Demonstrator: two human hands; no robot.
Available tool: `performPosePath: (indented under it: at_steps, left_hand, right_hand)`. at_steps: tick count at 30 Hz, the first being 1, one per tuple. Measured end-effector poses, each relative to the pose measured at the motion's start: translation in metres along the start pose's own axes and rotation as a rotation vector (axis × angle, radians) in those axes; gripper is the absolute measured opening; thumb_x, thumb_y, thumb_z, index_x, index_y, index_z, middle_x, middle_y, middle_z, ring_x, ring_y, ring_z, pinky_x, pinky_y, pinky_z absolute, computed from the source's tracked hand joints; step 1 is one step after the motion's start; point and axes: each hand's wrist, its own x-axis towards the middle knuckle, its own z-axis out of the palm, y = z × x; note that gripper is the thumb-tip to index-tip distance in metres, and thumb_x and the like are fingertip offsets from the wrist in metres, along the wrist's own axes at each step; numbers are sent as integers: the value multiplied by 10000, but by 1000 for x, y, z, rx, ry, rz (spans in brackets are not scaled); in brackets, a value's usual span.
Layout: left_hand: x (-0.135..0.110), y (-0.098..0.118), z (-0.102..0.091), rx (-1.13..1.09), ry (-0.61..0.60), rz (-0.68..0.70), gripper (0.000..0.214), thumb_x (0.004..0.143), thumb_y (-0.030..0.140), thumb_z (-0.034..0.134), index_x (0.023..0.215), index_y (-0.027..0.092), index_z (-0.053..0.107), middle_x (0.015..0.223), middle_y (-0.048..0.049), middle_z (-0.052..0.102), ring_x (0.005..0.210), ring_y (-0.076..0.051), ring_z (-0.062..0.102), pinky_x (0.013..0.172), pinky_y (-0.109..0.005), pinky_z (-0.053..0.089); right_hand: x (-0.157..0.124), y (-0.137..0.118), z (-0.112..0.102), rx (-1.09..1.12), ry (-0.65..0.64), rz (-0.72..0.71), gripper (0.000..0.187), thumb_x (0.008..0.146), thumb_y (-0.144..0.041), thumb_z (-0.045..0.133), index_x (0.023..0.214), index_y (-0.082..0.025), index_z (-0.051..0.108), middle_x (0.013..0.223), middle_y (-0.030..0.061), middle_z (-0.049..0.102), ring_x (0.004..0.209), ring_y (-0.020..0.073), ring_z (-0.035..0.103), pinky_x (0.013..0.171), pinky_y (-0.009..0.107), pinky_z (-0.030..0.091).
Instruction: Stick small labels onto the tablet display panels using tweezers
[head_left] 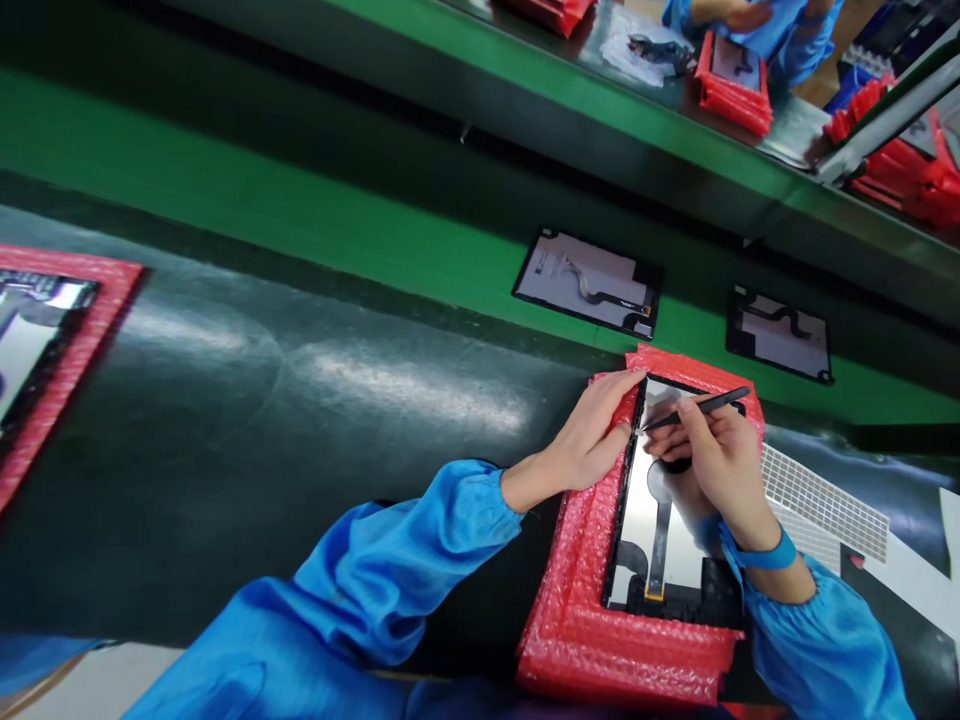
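Observation:
A tablet screen panel, its silver back up with a dark flex cable, lies on a stack of red bubble-wrap bags. My left hand rests flat along the panel's left edge, fingers stretched toward its upper corner. Black tweezers are pinched in my right hand, which is over the panel. Their tip touches or nearly touches a small pale piece at the left edge, close to my left thumb. My right hand and its shadow cover part of the panel's right side.
Two more screen panels lie on the green ledge behind. Sheets of small white stickers are at the right. Another panel on red bubble wrap is at far left. Across the bench, a person's blue sleeves show near red-wrapped stacks.

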Motion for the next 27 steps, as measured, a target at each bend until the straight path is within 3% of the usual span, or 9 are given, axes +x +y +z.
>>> performPosePath:
  at_steps: [6, 14, 16, 18, 20, 22, 24, 27]
  left_hand:
    - [2, 2, 2, 13, 21, -22, 615, 1052, 252, 506, 1652, 271, 370, 1684, -153, 483, 1579, -328, 436, 1326, -613, 308]
    - [13, 18, -2, 63, 113, -118, 634, 911, 265, 693, 1513, 231, 495, 1557, -164, 574, 1448, -327, 552, 1220, -560, 453]
    - [14, 30, -12, 140, 191, -169, 529, 925, 301, 683, 1429, 212, 551, 1442, -155, 646, 1346, -315, 609, 1150, -533, 492]
    - [10, 44, -26, 191, 226, -302, 278, 983, 375, 637, 1201, 202, 640, 1130, -102, 736, 1060, -262, 690, 954, -448, 551]
    - [4, 58, -37, 185, 102, -473, 265, 1027, 455, 590, 938, 210, 642, 824, -31, 692, 768, -198, 647, 725, -356, 500]
    - [-2, 71, -43, 197, -118, -560, 331, 1024, 458, 593, 799, 216, 598, 701, -1, 643, 638, -167, 583, 612, -321, 397]
    - [-6, 82, -41, 296, -267, -528, 311, 1022, 378, 575, 756, 218, 557, 673, 6, 614, 603, -158, 549, 593, -323, 330]
    - [-3, 97, -31, 481, -309, -433, 283, 1032, 266, 491, 752, 229, 484, 674, 3, 570, 601, -167, 527, 603, -337, 290]
  right_hand:
    - [1, 2, 0, -8, -22, 4, 519, 940, -675, 773, 984, -161, 725, 715, 67, 800, 556, 191, 786, 495, 236, 645]
    - [-1, -1, -5, 38, 29, -31, 504, 931, -702, 764, 965, -206, 678, 724, 45, 793, 532, 196, 771, 479, 267, 649]
    - [-9, -1, -14, 45, 61, -64, 482, 932, -694, 770, 962, -224, 666, 730, 39, 795, 527, 200, 766, 474, 277, 645]
    - [-20, 3, -25, 26, 103, -103, 448, 951, -668, 769, 974, -230, 674, 724, 35, 794, 533, 203, 765, 488, 288, 644]
    - [-30, 12, -35, 10, 146, -128, 420, 967, -642, 767, 986, -231, 686, 708, 32, 790, 544, 203, 764, 511, 295, 645]
    - [-37, 24, -40, 15, 175, -142, 410, 971, -634, 768, 986, -231, 697, 683, 28, 779, 559, 205, 763, 526, 298, 641]
    - [-40, 34, -42, 46, 192, -151, 406, 975, -630, 765, 989, -230, 703, 674, 30, 773, 575, 210, 765, 542, 307, 643]
    - [-41, 41, -40, 131, 222, -166, 405, 982, -623, 759, 1018, -224, 697, 702, 44, 790, 595, 225, 779, 586, 332, 666]
